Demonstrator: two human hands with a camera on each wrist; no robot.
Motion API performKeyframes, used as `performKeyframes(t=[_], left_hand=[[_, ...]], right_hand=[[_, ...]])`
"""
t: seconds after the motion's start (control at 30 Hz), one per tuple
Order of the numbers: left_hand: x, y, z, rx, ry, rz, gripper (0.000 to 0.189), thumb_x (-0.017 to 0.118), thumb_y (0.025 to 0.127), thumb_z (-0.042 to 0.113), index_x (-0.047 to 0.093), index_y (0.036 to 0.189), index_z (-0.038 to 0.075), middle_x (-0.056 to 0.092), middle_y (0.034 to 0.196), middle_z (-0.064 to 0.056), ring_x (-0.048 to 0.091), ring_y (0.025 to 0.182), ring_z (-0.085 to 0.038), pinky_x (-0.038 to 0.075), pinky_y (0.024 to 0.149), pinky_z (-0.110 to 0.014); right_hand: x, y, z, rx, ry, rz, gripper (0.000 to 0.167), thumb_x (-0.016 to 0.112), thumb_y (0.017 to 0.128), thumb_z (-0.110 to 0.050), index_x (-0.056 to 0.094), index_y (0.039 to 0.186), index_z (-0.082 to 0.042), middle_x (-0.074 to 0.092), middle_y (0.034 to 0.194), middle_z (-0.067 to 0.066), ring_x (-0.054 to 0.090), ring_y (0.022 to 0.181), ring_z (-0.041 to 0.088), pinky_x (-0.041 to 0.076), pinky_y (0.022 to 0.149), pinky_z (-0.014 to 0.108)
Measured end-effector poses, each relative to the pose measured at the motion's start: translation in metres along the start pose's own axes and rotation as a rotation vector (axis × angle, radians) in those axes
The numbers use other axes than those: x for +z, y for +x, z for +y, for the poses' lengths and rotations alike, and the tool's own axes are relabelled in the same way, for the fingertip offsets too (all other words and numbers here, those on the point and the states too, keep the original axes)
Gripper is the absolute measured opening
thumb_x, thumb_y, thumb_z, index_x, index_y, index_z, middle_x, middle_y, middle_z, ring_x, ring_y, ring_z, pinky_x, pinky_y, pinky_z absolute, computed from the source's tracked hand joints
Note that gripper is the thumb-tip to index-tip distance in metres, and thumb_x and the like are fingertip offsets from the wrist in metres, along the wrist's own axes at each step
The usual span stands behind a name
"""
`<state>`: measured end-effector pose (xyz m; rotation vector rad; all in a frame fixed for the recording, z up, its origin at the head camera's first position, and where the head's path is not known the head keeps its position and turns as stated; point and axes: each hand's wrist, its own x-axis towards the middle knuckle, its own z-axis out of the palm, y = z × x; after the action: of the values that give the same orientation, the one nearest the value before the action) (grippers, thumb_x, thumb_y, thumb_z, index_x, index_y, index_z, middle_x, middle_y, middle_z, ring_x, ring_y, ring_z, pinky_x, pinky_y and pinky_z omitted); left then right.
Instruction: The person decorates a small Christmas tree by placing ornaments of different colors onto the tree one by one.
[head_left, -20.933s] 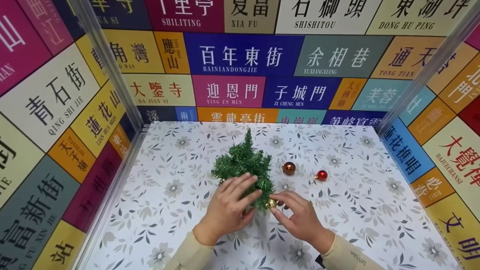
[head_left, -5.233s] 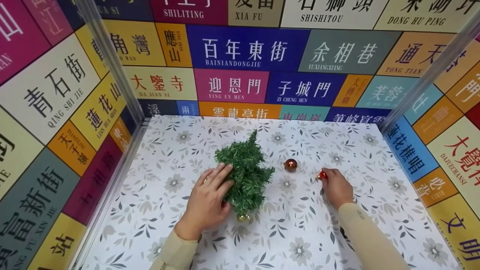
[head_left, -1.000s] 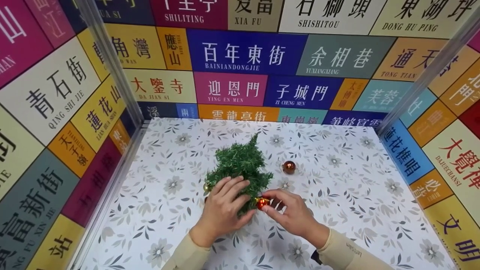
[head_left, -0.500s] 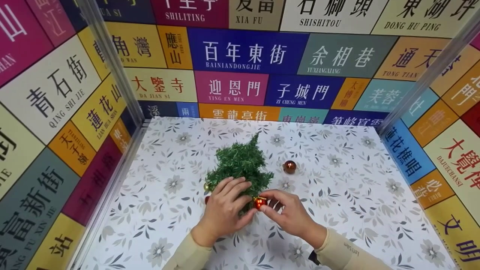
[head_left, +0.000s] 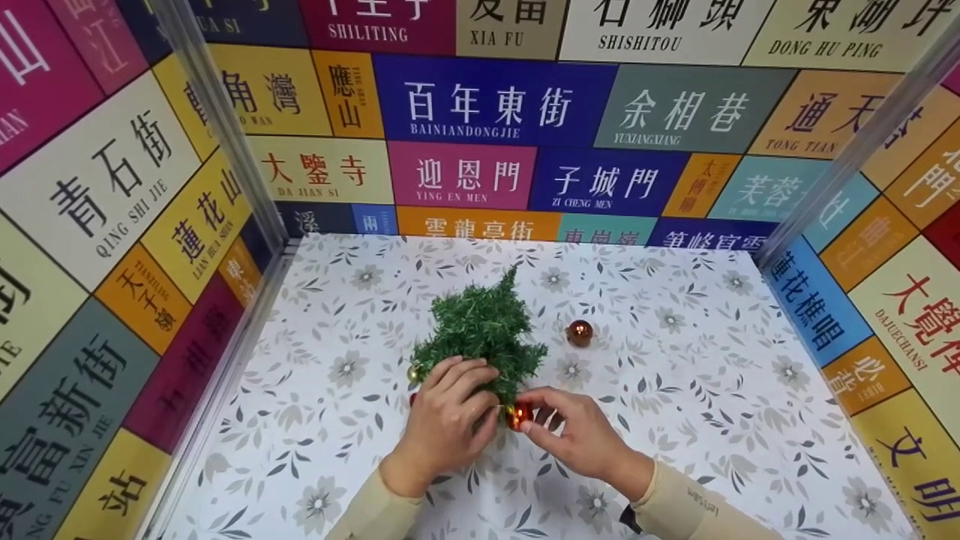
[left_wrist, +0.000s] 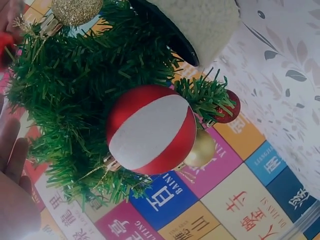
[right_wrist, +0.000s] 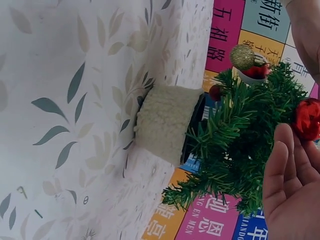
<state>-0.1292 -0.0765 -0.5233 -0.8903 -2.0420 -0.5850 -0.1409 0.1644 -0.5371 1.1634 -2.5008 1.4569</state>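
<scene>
A small green Christmas tree stands on the table, its cream fleecy base visible in the right wrist view. My left hand lies over its lower near side, thumb and forefinger closing on a branch. Between right thumb and fingers, my right hand pinches a shiny red bauble by the lower right branches, next to the left fingertips. On the tree hang a red-and-white striped bauble, a glittery gold bauble, a plain gold one and a small red one.
A brown bauble lies on the table right of the tree. White cloth with grey leaves and flowers covers the table. Colourful sign-patterned panels enclose the back and both sides, with clear strips at the corners.
The right hand earlier handled a gold bauble, then picked the red one off the table and brought it to the tree. The tree has turned. Lately the red bauble moved slightly down and left.
</scene>
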Motion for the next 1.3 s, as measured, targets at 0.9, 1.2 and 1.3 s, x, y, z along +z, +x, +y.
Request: performKeyframes(t=[0.9, 1.2, 1.3], left_hand=[[0.004, 0.003, 0.003, -0.051, 0.016, -0.040, 0.012, 0.068, 0.087, 0.018, 0.071, 0.075, 0.017, 0.069, 0.110, -0.002, 0.061, 0.114, -0.025, 0.036, 0.108, -0.045], [0.006, 0.003, 0.001, -0.048, 0.027, -0.009, 0.010, 0.070, 0.085, 0.018, 0.073, 0.075, 0.018, 0.069, 0.108, -0.002, 0.062, 0.112, -0.025, 0.038, 0.106, -0.046], [0.005, 0.003, 0.001, -0.041, 0.032, 0.005, 0.009, 0.071, 0.083, 0.018, 0.072, 0.075, 0.017, 0.069, 0.109, -0.003, 0.062, 0.112, -0.025, 0.039, 0.106, -0.046]], right_hand=[[0.019, 0.008, -0.010, -0.182, -0.288, 0.262, 0.023, 0.083, 0.083, -0.027, 0.069, 0.100, -0.020, 0.061, 0.095, -0.016, 0.059, 0.080, 0.006, 0.052, 0.062, 0.026], [0.024, 0.016, -0.008, -0.170, -0.314, 0.287, 0.017, 0.079, 0.085, -0.015, 0.069, 0.096, -0.024, 0.062, 0.091, -0.015, 0.058, 0.077, 0.003, 0.050, 0.061, 0.020], [0.024, 0.017, -0.008, -0.173, -0.285, 0.285, 0.012, 0.075, 0.088, -0.014, 0.070, 0.095, -0.023, 0.062, 0.090, -0.015, 0.058, 0.076, 0.004, 0.049, 0.061, 0.018]])
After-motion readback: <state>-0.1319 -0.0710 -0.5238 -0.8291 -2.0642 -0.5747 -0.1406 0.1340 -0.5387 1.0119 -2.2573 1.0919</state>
